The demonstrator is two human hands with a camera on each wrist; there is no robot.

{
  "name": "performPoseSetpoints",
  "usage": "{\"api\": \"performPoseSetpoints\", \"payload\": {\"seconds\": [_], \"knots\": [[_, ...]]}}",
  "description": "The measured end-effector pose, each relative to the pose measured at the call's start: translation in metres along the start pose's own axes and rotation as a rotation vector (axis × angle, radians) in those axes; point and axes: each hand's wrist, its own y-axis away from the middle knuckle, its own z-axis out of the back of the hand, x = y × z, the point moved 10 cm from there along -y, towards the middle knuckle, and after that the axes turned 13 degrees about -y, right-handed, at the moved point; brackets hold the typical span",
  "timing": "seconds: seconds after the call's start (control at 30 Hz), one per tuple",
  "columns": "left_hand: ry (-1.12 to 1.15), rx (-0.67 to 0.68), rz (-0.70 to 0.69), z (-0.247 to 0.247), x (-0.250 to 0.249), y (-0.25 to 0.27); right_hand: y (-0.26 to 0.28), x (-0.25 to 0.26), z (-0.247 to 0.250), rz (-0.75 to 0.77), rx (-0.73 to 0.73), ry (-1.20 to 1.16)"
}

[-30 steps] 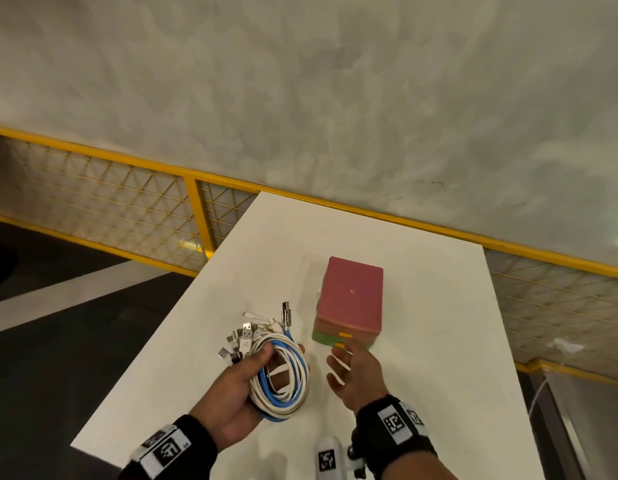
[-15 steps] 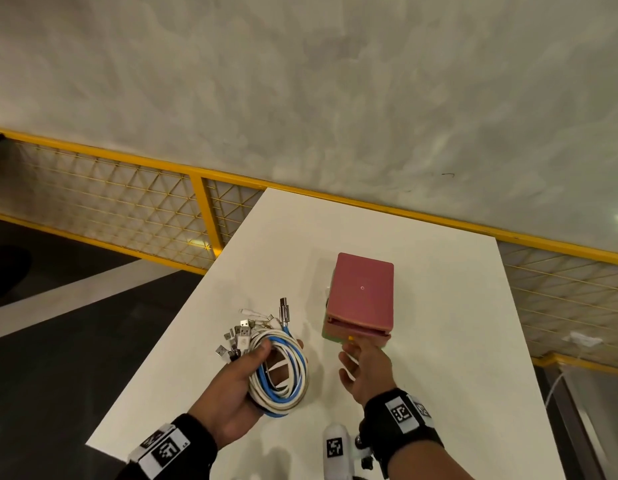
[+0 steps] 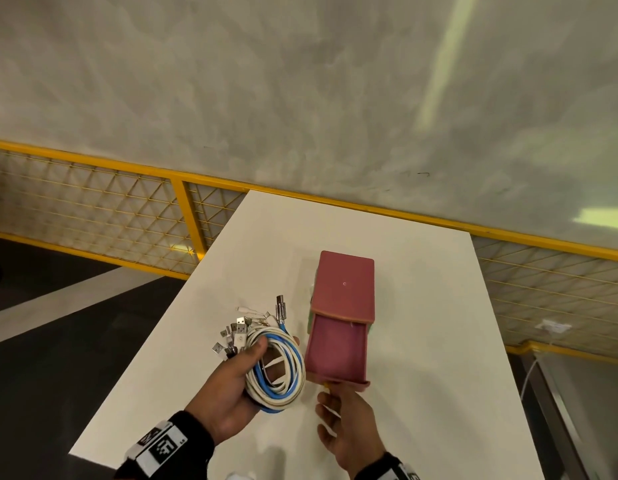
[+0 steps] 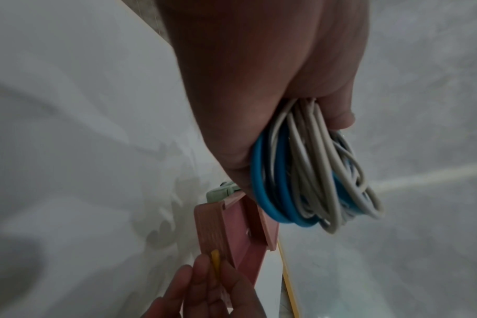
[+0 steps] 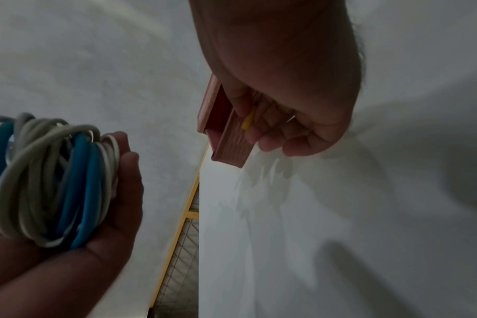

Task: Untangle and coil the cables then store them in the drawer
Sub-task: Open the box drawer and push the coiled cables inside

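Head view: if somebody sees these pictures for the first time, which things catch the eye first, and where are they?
First the coil of blue and white cables, which the left hand grips above the near part of the white table. Just right of it stands the small pink drawer box, with its top drawer pulled out towards the person. The right hand pinches the drawer's yellow handle.

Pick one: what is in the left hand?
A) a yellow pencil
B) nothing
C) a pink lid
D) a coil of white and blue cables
D: the left hand holds the coil of white and blue cables beside the open pink drawer, while the right hand pinches the drawer's yellow handle.
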Motion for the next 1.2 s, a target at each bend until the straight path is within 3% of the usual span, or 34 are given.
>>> {"api": "performPoseSetpoints", "payload": {"seconds": [0.2,0.3,0.43,0.57,0.67,0.77,0.83,0.9,1.07,1.2], "knots": [[-0.186,0.008,0.043,-0.013,0.003,-0.011,0.017,0.011,0.006,-0.019,-0.006,0.096],[-0.313,0.074,0.083,-0.035,0.004,-0.025,0.03,0.046,0.004,0.171,0.027,0.165],[-0.497,0.153,0.102,-0.072,0.007,-0.051,0.057,0.102,-0.027,0.441,0.243,0.093],[-0.678,0.219,0.208,-0.1,0.011,-0.065,0.059,0.127,-0.027,0.544,0.195,0.307],[-1.076,0.133,0.299,-0.084,0.014,-0.078,0.045,0.122,-0.019,0.482,0.156,0.393],[-1.542,0.112,0.129,-0.079,0.007,-0.101,0.03,0.112,-0.011,0.422,0.106,0.508],[-1.681,0.063,0.031,-0.077,0.003,-0.109,0.025,0.113,-0.01,0.443,0.086,0.566],[-1.663,-0.024,-0.031,-0.072,-0.003,-0.11,0.022,0.118,-0.013,0.501,0.069,0.684],[-1.395,-0.083,-0.187,-0.064,-0.013,-0.101,0.016,0.131,-0.036,0.756,0.008,1.149],[-1.221,-0.287,-0.318,-0.048,-0.029,-0.09,0.009,0.135,-0.042,0.784,-0.055,1.299]]}}
